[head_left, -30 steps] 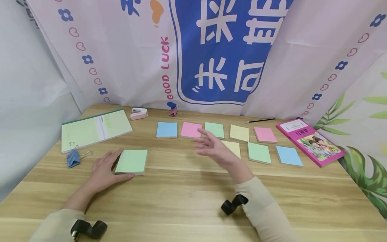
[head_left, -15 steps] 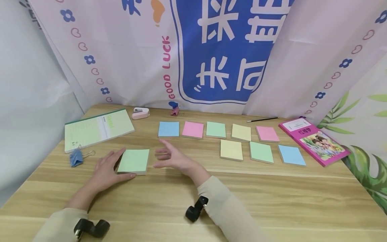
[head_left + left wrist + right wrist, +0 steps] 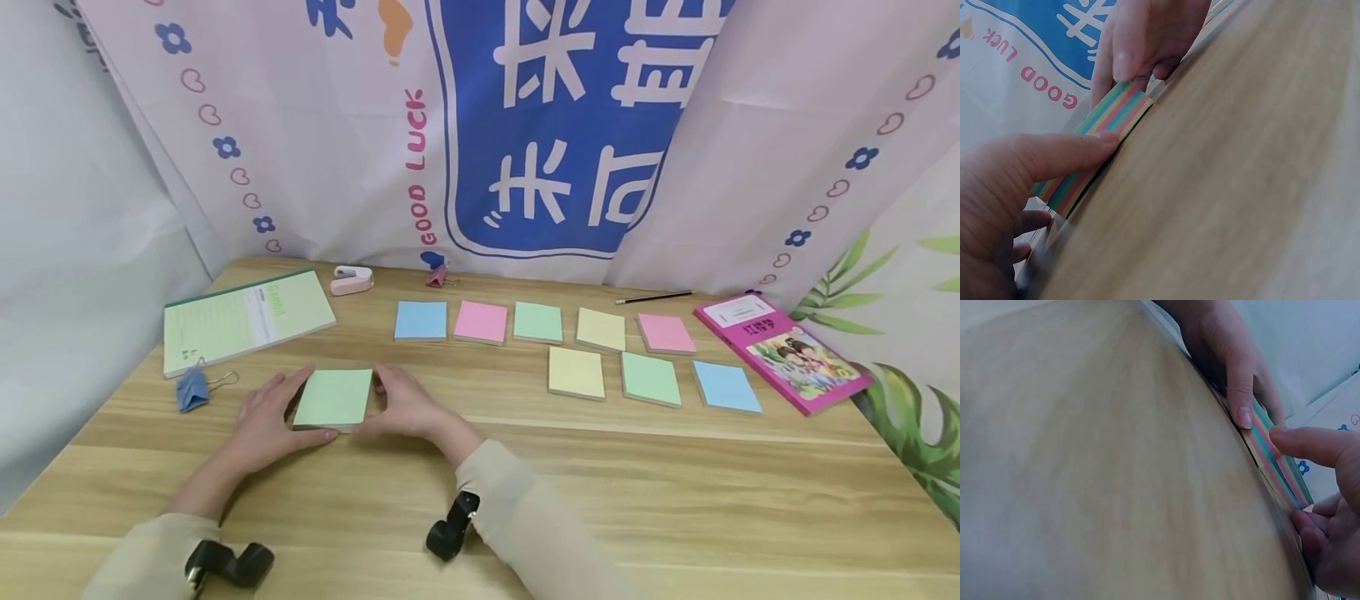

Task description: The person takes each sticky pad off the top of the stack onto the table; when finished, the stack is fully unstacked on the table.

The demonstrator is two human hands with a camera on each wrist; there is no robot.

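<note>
A square stack of sticky notes (image 3: 333,398), pale green on top, lies on the table at the left. Its side shows striped layers of green, blue, pink and yellow in the left wrist view (image 3: 1072,187). My left hand (image 3: 262,423) grips it from the left, thumb along the near side. From the right, my right hand (image 3: 408,405) holds the same stack, its thumb at the near right corner and its fingers along the right edge. In the right wrist view both thumbs touch the striped side of the stack (image 3: 1266,453). The far fingertips are partly hidden.
Behind lie blue (image 3: 421,321), pink (image 3: 480,322) and other coloured sticky-note pads in two rows. A green notepad (image 3: 247,321), a blue binder clip (image 3: 192,390) and a stapler (image 3: 352,281) are left. A pencil (image 3: 654,297) and pink book (image 3: 783,354) lie right.
My right hand has moved left from near the coloured pads to the stack and has taken hold of its right side. My left hand has kept its grip; the stack stays in place.
</note>
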